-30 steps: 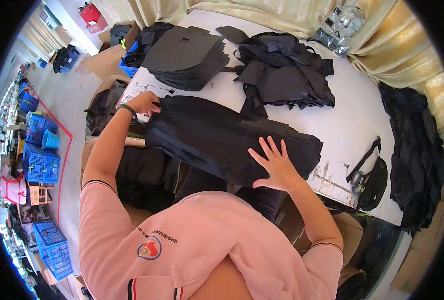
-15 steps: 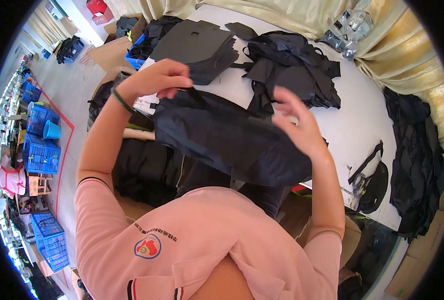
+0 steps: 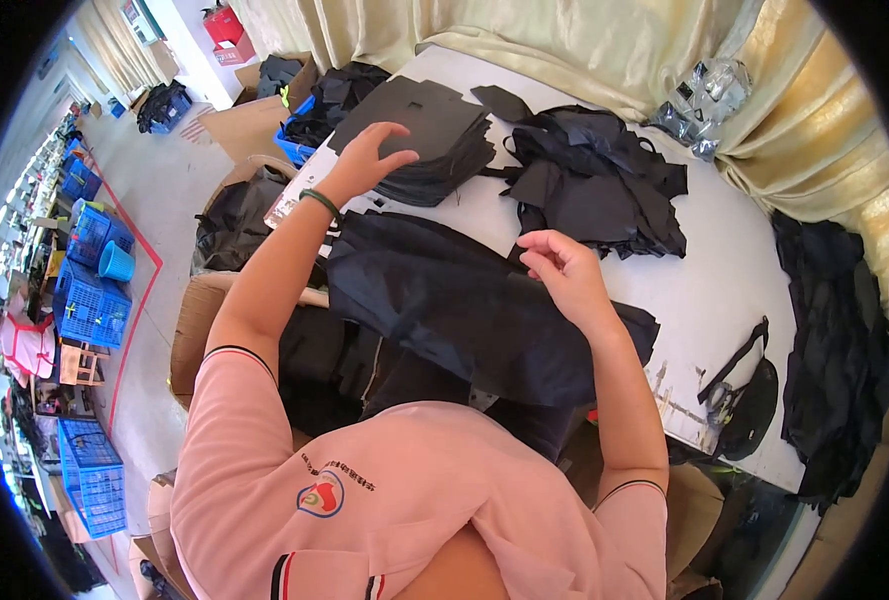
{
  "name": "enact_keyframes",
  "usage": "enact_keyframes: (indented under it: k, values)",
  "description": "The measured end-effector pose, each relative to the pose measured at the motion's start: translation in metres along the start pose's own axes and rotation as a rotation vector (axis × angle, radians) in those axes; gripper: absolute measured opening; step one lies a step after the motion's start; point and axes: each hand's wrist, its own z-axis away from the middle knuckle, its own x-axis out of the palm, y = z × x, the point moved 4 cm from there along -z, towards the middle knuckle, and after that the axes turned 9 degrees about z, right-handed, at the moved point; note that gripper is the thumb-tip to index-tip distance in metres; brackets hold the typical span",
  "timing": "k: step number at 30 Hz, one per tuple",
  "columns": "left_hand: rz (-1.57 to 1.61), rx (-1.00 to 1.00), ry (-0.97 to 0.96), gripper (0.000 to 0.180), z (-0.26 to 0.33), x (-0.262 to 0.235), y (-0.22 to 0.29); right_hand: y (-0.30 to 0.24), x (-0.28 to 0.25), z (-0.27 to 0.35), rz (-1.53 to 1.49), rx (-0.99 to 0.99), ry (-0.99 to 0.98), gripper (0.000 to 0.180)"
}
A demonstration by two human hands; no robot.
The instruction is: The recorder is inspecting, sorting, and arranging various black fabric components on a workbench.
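Observation:
A large dark black fabric piece (image 3: 454,300) lies across the near table edge and over my lap. My left hand (image 3: 366,162) is open, thumb and fingers apart, over the near left side of a stack of dark grey flat panels (image 3: 439,115). It holds nothing. My right hand (image 3: 567,275) is above the right part of the fabric, thumb and fingers pinched together. Dark material shows at its fingertips, but I cannot make out what they grip. Just beyond it lies a heap of black fabric pieces with straps (image 3: 604,190).
A small black pouch with a strap (image 3: 749,410) lies at the right of the white table (image 3: 709,310). Black cloth (image 3: 829,350) hangs over the right edge. Clear plastic wrapping (image 3: 709,95) rests by the curtain. Cardboard boxes (image 3: 199,335) stand at the left.
My left hand has let go of a dark strip at the fabric's far edge and opened over the panels. My right hand's fingers have closed from spread to a pinch. The view has shifted slightly.

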Motion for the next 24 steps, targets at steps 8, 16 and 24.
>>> enact_keyframes:
  k: [8,16,24]
  values:
    - [0.435,-0.588,-0.680,0.038,0.092,0.045,0.077,0.076,0.021,0.041,0.301,-0.184,0.121,0.022]
    - [0.164,-0.293,-0.724,0.036,0.163,0.081,0.137,0.091,0.019,0.046,0.312,-0.238,0.247,0.022]
    - [0.322,-0.554,-0.672,0.025,0.132,0.030,0.095,0.079,0.004,0.056,0.698,-0.353,0.239,0.032]
